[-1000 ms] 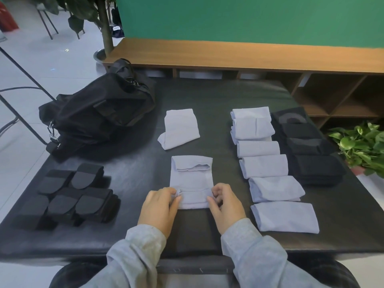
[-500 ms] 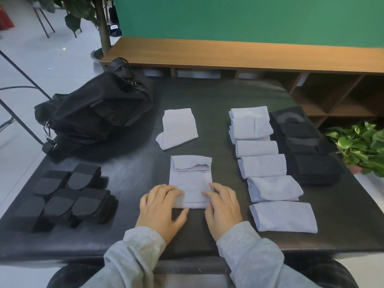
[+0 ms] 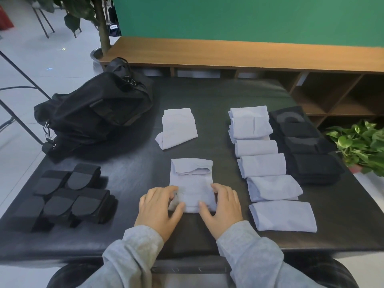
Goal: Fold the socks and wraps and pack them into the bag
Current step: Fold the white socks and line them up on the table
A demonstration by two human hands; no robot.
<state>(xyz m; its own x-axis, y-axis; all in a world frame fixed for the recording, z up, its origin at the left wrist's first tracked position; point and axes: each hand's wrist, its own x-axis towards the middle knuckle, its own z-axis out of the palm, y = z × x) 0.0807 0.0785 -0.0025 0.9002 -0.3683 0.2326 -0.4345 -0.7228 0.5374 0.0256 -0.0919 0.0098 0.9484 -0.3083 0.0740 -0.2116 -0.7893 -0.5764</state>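
Note:
A pale lilac sock [image 3: 192,177] lies lengthwise on the black table [image 3: 207,94] in front of me, its far cuff turned back. My left hand [image 3: 158,208] and my right hand [image 3: 225,204] grip its near end from either side, fingers curled on top and thumbs at the near edge. Beyond it lies one folded lilac sock [image 3: 177,127]. The black bag [image 3: 93,113] slumps at the far left of the table; I cannot see an opening.
A column of several folded lilac socks [image 3: 261,165] runs down the right side, with black socks [image 3: 307,150] beside it. Black folded wraps [image 3: 68,196] sit near left. A potted plant [image 3: 361,148] stands off the right edge, a wooden shelf [image 3: 249,53] behind.
Half a second ago both hands lay flat on the sock's near end. Now the fingers have curled in and grip that end from the sides.

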